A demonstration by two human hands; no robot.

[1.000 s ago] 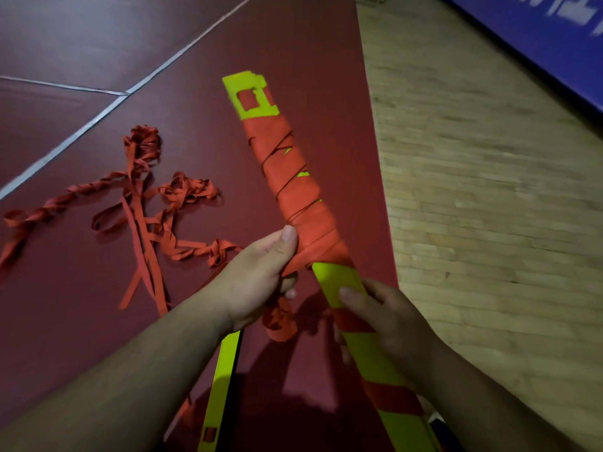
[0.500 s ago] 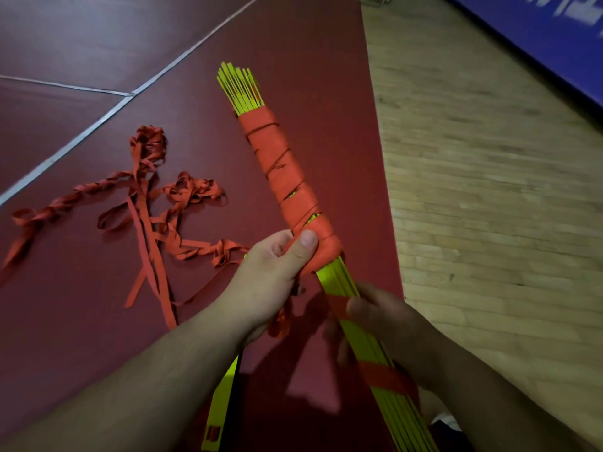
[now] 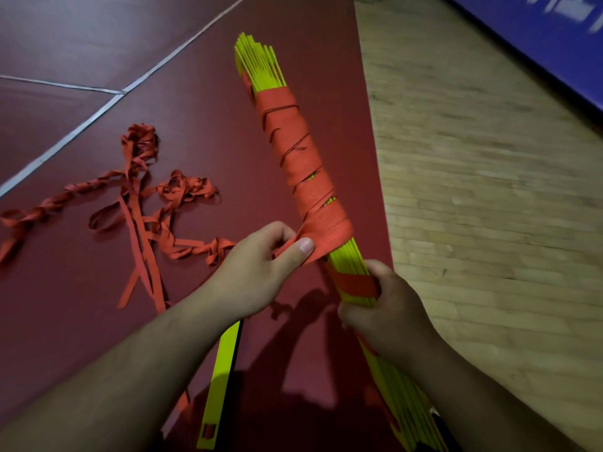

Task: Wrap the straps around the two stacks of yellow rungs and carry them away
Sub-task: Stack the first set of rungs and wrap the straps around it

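Note:
A stack of yellow rungs (image 3: pixel 259 65) is held slanted above the floor, edge-on to me, its far end fanned out. Orange strap (image 3: pixel 295 158) is wound round its upper half in many turns. My left hand (image 3: pixel 261 272) pinches the strap's free end at the lowest turn, thumb on top. My right hand (image 3: pixel 388 311) grips the stack just below, over one more orange turn. A second stack of yellow rungs (image 3: pixel 220 383) lies on the floor under my left forearm. Loose orange strap (image 3: pixel 146 203) is tangled on the floor to the left.
The dark red mat (image 3: pixel 195 141) with white lines (image 3: pixel 98 112) covers the left. Wooden floor (image 3: pixel 489 207) runs along the right, with a blue wall pad (image 3: pixel 538 37) at the upper right.
The stack has turned from flat-face to edge-on and moved nearer. My left hand has brought the strap round for another turn lower down; my right hand keeps its grip.

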